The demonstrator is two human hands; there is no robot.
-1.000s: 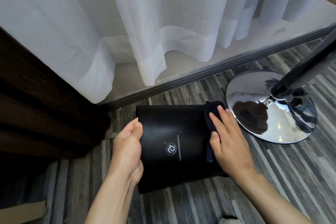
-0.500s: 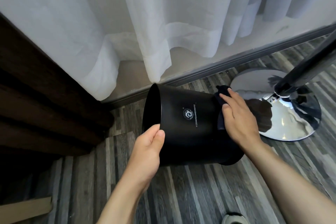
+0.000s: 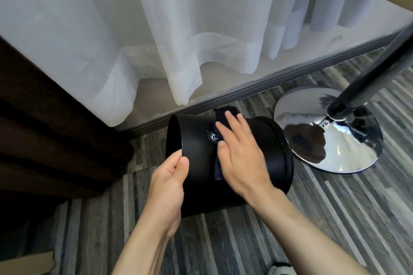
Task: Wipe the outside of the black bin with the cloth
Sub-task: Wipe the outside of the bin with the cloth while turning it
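wiping is under way rather than finished, as far as this view lets one judge — nothing shows which parts of the wall are already clean, and the underside against the floor looks unreached. nearest the camera, the left hand [image 3: 170,176] is pinching the open rim, thumb on the outside and fingers curling over the edge toward the inside, so it is closing firmly on the black bin [image 3: 199,154] and steadying it. the bin is lying tipped on its side on the striped floor [image 3: 335,219], mouth turned to the person's left, base toward the chrome stand base [image 3: 348,158], which sits just beside it. a little farther on, the right hand [image 3: 240,152] is lying flat and open across the upper wall, palm down, fingers spread and reaching away from the body — pressing the dark cloth [image 3: 223,112] against the bin beside the small round logo [image 3: 214,137] rather than gripping it. cloth edges are peeking out beyond the fingertips and below the palm. beyond, the white curtain [image 3: 178,29] is hanging to the sill.
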